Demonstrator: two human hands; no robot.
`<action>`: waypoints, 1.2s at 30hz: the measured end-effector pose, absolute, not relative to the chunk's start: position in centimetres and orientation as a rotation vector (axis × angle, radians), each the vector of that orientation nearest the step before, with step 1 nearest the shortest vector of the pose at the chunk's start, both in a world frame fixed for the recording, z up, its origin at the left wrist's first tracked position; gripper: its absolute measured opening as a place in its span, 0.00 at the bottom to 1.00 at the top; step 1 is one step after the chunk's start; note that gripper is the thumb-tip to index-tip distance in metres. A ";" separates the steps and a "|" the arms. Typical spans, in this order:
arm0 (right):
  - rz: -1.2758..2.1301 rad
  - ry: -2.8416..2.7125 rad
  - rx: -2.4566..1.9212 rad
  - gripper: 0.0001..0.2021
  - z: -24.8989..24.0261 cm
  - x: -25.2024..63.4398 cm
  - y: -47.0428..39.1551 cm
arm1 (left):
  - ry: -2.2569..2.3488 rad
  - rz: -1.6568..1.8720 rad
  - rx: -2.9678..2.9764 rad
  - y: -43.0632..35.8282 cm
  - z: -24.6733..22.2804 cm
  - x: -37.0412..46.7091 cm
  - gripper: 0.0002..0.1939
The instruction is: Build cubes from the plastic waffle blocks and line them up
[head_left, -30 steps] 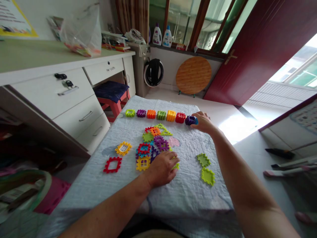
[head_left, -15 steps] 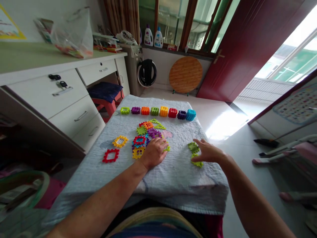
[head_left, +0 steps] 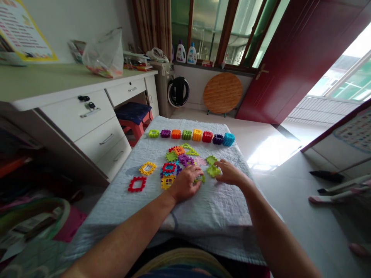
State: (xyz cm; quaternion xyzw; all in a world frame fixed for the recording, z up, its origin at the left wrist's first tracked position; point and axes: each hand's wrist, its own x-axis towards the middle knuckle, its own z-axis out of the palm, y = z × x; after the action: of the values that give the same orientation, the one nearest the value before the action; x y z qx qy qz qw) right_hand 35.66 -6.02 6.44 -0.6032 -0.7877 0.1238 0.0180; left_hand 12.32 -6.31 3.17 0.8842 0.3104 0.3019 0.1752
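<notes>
My left hand (head_left: 187, 183) rests on the cloth with its fingers curled over a light-green plastic building tile (head_left: 199, 178) that is partly hidden. To its right, the fingers of my right hand (head_left: 230, 172) are closed at the edge of a second light-green tile (head_left: 213, 171). Another green tile (head_left: 211, 159) lies just beyond that one. Left of and beyond my left hand is a loose pile with a purple tile (head_left: 185, 160), a red frame (head_left: 168, 168), a yellow window tile (head_left: 167, 182) and green triangles (head_left: 189, 150).
A row of coloured block stacks, including a yellow one (head_left: 197, 134) and a blue one (head_left: 228, 139), crosses the far end of the cloth-covered table (head_left: 197, 216). A yellow frame (head_left: 147, 168) and a red frame (head_left: 137, 184) lie at left. A desk (head_left: 69, 83) stands beyond on the left.
My right hand has moved left and away from me, its fingers closing, and the two green tiles there have shifted with it towards my left hand. The view has turned slightly left.
</notes>
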 end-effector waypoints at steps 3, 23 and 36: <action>0.273 -2.371 -1.895 0.13 5.9 34.7 -3.3 | 1.000 1.071 2.353 -5.6 3.3 11.8 0.14; 0.367 -2.111 -1.552 0.05 3.0 33.3 -4.0 | 1.056 0.590 2.717 -6.3 3.2 11.7 0.18; 0.220 -1.945 -1.560 0.14 1.4 34.0 -3.4 | 1.096 0.853 2.403 -5.2 2.5 11.8 0.10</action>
State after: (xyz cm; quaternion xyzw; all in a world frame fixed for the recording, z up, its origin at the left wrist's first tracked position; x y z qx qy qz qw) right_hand 33.95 -3.40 1.37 -0.5917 -0.7379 0.0833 0.3138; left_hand 11.85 -5.19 2.46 0.8514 0.3882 0.3022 0.1819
